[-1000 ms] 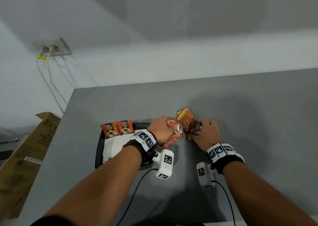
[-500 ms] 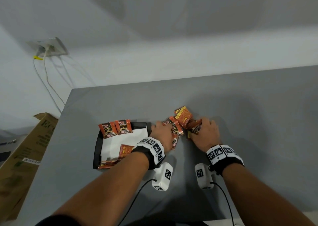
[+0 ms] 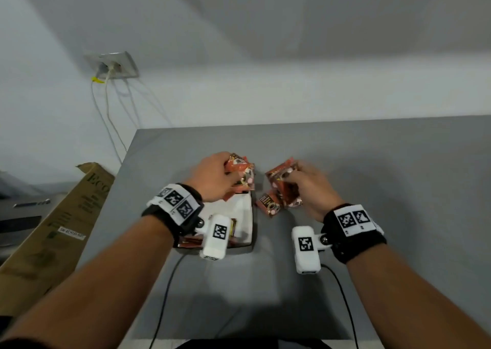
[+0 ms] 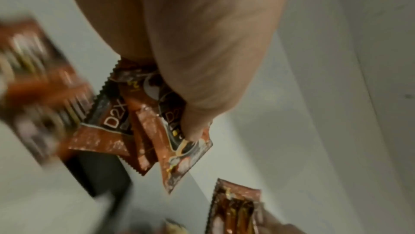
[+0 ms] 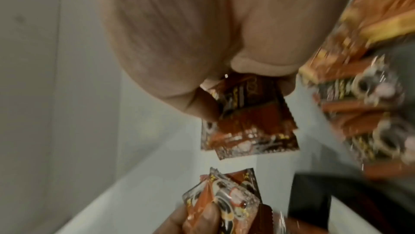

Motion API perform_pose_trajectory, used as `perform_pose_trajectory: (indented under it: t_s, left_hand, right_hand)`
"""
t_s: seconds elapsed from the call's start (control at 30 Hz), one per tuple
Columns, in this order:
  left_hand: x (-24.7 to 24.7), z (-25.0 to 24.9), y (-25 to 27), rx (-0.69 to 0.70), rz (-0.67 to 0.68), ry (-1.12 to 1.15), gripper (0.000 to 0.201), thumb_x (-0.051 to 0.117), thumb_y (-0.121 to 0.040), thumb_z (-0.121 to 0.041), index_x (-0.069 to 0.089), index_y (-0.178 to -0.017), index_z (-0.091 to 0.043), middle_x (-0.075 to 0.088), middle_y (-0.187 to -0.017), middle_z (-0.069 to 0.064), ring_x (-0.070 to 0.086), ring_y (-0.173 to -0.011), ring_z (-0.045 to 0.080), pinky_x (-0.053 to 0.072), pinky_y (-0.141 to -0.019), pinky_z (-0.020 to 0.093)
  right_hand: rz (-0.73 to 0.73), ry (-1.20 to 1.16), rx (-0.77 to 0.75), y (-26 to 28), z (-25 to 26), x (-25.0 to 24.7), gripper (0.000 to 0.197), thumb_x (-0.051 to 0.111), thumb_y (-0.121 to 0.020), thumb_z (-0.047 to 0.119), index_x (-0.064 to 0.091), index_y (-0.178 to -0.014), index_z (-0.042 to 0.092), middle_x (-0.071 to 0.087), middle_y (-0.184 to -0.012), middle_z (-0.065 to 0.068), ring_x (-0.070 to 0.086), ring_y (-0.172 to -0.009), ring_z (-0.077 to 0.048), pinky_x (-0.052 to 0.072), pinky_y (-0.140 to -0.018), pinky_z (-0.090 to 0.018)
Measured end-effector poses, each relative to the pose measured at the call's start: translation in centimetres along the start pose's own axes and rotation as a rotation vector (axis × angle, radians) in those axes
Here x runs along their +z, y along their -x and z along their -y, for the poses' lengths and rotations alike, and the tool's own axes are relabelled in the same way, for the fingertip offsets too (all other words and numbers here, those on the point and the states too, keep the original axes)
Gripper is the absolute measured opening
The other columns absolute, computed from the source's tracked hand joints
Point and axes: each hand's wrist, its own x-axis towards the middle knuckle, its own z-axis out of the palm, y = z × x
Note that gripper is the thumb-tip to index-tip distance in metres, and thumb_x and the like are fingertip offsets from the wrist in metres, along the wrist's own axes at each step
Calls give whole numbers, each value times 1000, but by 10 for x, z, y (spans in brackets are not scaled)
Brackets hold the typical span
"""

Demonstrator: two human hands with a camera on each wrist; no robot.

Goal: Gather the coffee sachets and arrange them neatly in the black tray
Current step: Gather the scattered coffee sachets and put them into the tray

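Left hand (image 3: 212, 180) grips a fan of coffee sachets (image 3: 240, 172) above the black tray (image 3: 253, 231), at its 12 o'clock edge. Right hand (image 3: 308, 189) grasps another bundle (image 3: 284, 189), at 3 o'clock. Light, slippery foil probably slides; pinching across the stacked middles seems safest.

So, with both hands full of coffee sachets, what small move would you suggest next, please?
Probably lower the left hand, whose sachet bundle hangs over the black tray's far end, and lay it flat there; the right hand grips more sachets beside the tray.
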Motion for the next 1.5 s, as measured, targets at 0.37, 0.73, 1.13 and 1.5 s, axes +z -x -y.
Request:
perform_pose_trajectory:
  t_s: [0.37, 0.73, 1.13, 1.5]
  left_hand:
    - [2, 95, 57, 15, 88, -292, 15, 62, -92, -22, 60, -107, -20, 60, -96, -7, 58, -86, 15, 36, -72, 25]
    - [17, 118, 76, 20, 263, -159, 86, 71, -63, -65, 41, -136, -28, 57, -125, -5, 57, -108, 16, 50, -93, 34]
    - [30, 129, 80, 109, 234, -224, 107, 80, -57, -68, 37, -144, -25, 52, -139, -3, 51, -126, 17, 43, -107, 33]
    - [39, 128, 79, 76, 199, -184, 102, 75, -55, -73, 36, -139, -28, 54, -135, -4, 54, -120, 16, 48, -102, 37]
  right_hand:
    - [421, 899, -187, 11, -10, 135, 28, 57, -86, 24, 60, -112, 13, 70, -98, -6, 68, -88, -25, 58, -76, -37]
    - [499, 1174, -112, 8, -24, 154, 35, 58, -81, 39, 67, -108, 18, 72, -97, -4, 68, -92, -24, 58, -84, -36]
    - [514, 1084, -24, 12, -27, 153, 45, 69, -78, 33, 57, -117, 14, 70, -107, -5, 66, -96, -22, 58, -86, -37]
    - [556, 1068, -18, 11, -21, 151, 36, 71, -79, 28, 60, -111, 15, 68, -102, -5, 66, -93, -23, 58, -81, -36]
